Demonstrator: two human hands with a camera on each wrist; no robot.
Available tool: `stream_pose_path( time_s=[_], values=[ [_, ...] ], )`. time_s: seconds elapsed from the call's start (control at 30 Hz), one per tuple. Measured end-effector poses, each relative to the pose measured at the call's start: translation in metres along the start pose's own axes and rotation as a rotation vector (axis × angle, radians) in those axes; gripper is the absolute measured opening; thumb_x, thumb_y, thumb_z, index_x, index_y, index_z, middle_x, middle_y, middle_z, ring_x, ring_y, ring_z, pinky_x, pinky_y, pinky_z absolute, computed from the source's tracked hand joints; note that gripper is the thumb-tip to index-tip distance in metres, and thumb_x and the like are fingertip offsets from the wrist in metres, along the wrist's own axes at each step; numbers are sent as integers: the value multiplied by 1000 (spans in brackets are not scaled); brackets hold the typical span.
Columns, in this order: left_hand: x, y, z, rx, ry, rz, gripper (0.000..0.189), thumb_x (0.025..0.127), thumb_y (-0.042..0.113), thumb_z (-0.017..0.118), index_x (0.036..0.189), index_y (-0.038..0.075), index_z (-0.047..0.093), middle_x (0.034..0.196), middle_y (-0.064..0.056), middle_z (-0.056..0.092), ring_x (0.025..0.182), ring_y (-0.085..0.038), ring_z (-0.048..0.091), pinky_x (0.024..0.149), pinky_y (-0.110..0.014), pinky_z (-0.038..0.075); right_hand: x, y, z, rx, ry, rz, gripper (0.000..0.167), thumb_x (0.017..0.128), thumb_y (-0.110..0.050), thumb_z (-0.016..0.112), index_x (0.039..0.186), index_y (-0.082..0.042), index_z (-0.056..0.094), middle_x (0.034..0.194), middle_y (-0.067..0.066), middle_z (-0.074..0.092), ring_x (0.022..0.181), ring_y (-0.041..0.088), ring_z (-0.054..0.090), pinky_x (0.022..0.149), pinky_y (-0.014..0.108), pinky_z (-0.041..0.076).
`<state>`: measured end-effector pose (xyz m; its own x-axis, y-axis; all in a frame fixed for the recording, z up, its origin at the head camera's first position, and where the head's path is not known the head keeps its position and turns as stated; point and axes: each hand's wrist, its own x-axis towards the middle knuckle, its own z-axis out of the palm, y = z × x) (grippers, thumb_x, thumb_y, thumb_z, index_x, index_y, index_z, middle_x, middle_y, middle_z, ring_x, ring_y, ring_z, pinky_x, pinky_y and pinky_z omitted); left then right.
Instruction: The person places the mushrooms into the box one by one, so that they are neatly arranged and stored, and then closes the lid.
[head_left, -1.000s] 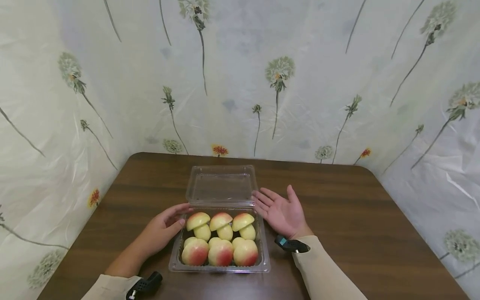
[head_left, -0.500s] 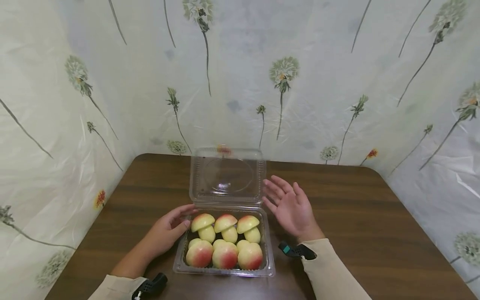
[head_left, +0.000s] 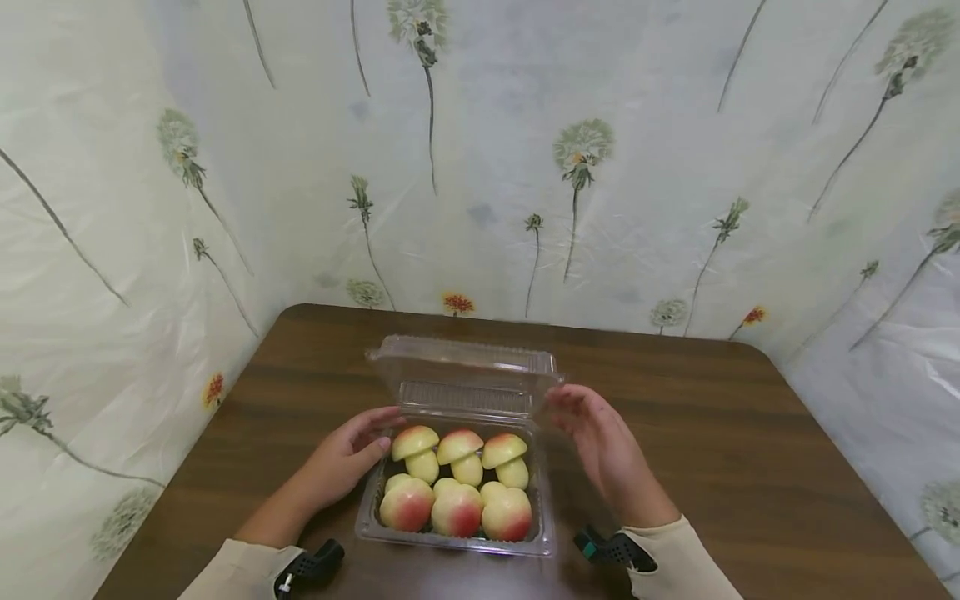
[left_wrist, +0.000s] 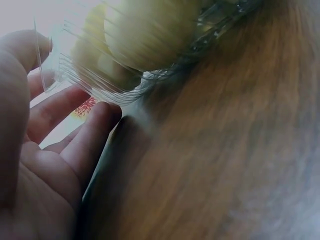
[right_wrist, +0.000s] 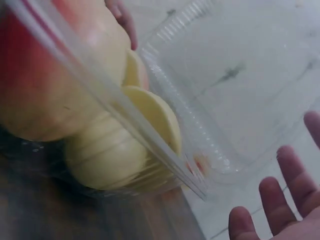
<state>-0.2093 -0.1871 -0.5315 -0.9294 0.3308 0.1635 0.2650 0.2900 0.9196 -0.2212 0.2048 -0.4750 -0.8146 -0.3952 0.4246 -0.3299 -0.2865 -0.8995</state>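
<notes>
A clear plastic clamshell box [head_left: 453, 546] stands on the table with its hinged lid [head_left: 468, 358] raised and tilted forward. Inside are toy mushrooms with red-tinged caps [head_left: 460, 446] in the back row and rounded red-and-cream pieces [head_left: 457, 510] in front. My left hand [head_left: 348, 458] rests against the box's back left corner. In the left wrist view its fingers [left_wrist: 82, 140] look relaxed against the clear side. My right hand [head_left: 607, 446] is at the lid's right edge, its fingertips partly behind the plastic. The right wrist view shows those fingers [right_wrist: 295, 180] extended and spread beside the lid.
The dark wooden table [head_left: 697, 433] extends around the box on both sides. Behind it hangs a pale sheet with dandelion prints [head_left: 480, 167], which also covers the sides. A black band [head_left: 615, 550] sits on each wrist.
The lid has swung up from lying back to tilting forward over the box. My right hand has moved with it, turning its palm inward. My left hand stays at the box.
</notes>
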Motion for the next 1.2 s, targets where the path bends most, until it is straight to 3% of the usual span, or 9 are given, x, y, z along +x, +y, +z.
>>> stream_pose_path(
  time_s=[0.17,0.37,0.57,0.7,0.8,0.9,1.0,1.1,1.2],
  values=[
    [0,1,-2,-47,14,-49,49,107,17,61,152,6,45,144,-19,63,125,-23,64,98,-24,53,-15,-1,2,-132,-47,1,40,114,-8,24,118,-11,63,139,0,57,130,7,52,104,24,47],
    [4,3,-5,-178,48,-206,39,110,13,46,149,11,40,145,-25,59,117,-27,66,92,-34,56,-34,5,-9,-377,-153,99,18,104,4,47,113,-3,61,150,30,38,138,10,45,106,33,52],
    [3,3,-5,-268,38,-245,40,115,22,38,153,10,38,148,-27,53,124,-31,64,97,-32,57,-44,14,-15,-458,-259,242,32,95,-6,74,121,-13,58,147,20,38,134,13,48,107,43,54],
    [1,4,-4,-163,30,-187,44,114,23,44,155,8,37,145,-28,56,124,-31,63,94,-29,56,-45,14,-13,-427,-302,326,58,92,-9,79,138,-10,43,125,16,52,111,18,62,97,36,59],
    [0,6,-4,-83,50,-166,43,112,17,47,154,6,40,142,-26,59,124,-31,62,95,-28,55,-45,10,-8,-363,-313,394,89,92,-5,77,158,-10,17,109,15,61,93,17,67,84,29,61],
    [-1,12,-5,-20,89,-189,41,111,17,52,150,6,47,140,-22,62,125,-30,63,97,-28,56,-44,4,-2,-292,-308,472,114,93,-3,73,165,-17,-14,99,14,66,83,16,68,76,29,61],
    [-8,22,-7,1,117,-247,39,109,18,56,145,3,52,134,-20,65,116,-28,68,92,-31,60,-46,-2,1,-233,-306,562,120,96,-4,70,163,-22,-28,97,13,69,80,16,69,73,32,63],
    [-23,33,-10,-40,57,-310,39,110,20,55,141,-2,54,122,-18,68,99,-25,70,82,-34,62,-53,-6,2,-173,-316,630,116,98,-4,66,162,-21,-29,95,13,71,78,19,71,70,36,64],
    [-41,43,-14,-113,-95,-349,35,110,22,54,130,-6,57,105,-13,68,87,-22,68,73,-34,62,-62,-7,6,-114,-324,679,112,100,-6,65,163,-20,-27,92,14,72,75,21,72,67,36,64]
  ],
)
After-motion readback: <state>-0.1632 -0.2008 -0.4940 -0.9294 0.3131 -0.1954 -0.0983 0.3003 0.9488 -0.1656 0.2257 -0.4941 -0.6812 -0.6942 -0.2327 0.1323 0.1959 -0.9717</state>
